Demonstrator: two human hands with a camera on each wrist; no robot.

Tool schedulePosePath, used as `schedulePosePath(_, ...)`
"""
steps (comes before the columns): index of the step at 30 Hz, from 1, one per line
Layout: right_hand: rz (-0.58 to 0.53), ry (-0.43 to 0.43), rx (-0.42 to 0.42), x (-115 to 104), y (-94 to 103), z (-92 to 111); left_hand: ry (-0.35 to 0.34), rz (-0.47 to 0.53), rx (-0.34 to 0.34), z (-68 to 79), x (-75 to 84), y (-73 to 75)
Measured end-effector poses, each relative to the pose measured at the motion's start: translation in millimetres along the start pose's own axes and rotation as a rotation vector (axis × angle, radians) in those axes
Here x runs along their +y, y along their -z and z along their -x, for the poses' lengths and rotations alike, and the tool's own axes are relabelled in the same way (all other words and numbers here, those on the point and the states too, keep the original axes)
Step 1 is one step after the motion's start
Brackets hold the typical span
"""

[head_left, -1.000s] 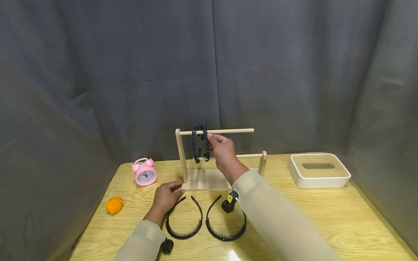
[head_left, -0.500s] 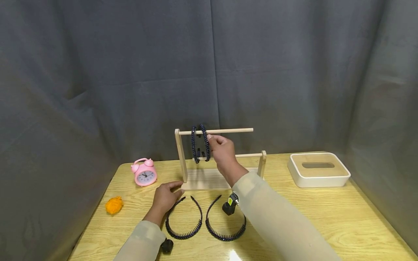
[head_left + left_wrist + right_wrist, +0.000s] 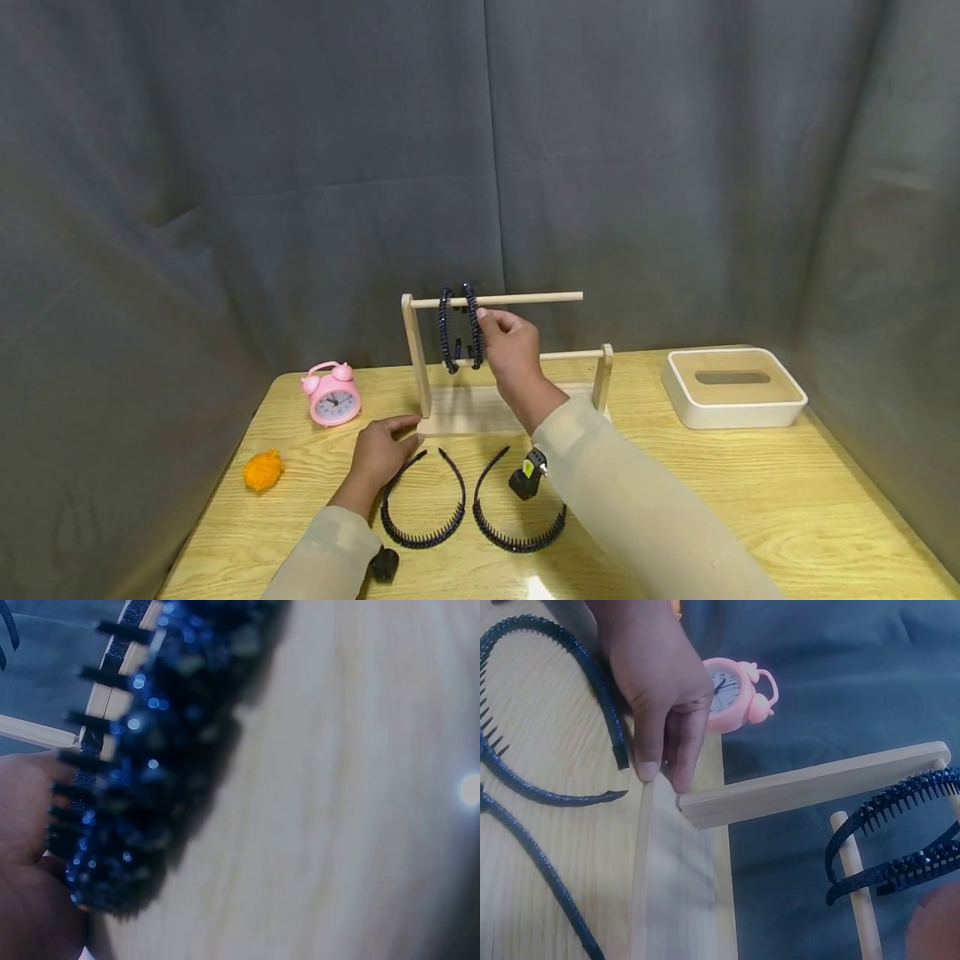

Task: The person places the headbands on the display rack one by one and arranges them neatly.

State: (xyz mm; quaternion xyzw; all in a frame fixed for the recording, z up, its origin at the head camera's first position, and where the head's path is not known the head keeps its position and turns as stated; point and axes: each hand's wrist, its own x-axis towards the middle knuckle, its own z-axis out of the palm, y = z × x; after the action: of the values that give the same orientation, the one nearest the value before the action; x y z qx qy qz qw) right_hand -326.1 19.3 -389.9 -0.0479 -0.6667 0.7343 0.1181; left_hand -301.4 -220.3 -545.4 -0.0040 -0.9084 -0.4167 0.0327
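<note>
A light wooden rack [image 3: 472,414] with an upper rod [image 3: 536,297] and a lower rod [image 3: 573,356] stands on the table. My left hand [image 3: 377,456] grips the left end of its base, thumb in front, as the right wrist view shows. Two dark blue, glittery toothed headbands hang on the upper rod near the left post. The left one [image 3: 444,329] hangs untouched; my right hand [image 3: 514,350] pinches the other headband [image 3: 472,321]. Two more headbands lie on the table, one [image 3: 423,542] by my left wrist, the other [image 3: 517,546] partly behind my right wrist camera.
A pink alarm clock [image 3: 333,400] stands left of the rack, with an orange fluffy ball [image 3: 263,471] nearer the table's left edge. To the right sits a white tissue box [image 3: 731,417] with a wooden lid. Grey curtains [image 3: 360,167] enclose the table [image 3: 720,500].
The pinched headband shifts slightly, its top tilting left half a second ago and standing straighter now. My left hand stays on the rack base.
</note>
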Motion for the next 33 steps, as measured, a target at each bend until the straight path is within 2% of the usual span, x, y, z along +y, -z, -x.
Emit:
schedulePosePath(9, 0.036, 0.041, -0.009, 5, 4.0, 4, 0.000, 0.001, -0.003, -0.7, 0.7, 1.4)
schedulePosePath(19, 0.065, 0.023, -0.011, 14, 5.5, 5, 0.027, 0.018, -0.008, -0.2, -0.9, 2.0)
schedulePosePath(25, 0.064, 0.030, -0.013, 14, 5.2, 6, 0.027, 0.023, -0.008, 0.1, -0.3, 1.6)
schedulePosePath(33, 0.033, -0.002, -0.013, 9, 4.3, 5, 0.013, 0.005, -0.005, 0.9, 1.5, 2.9)
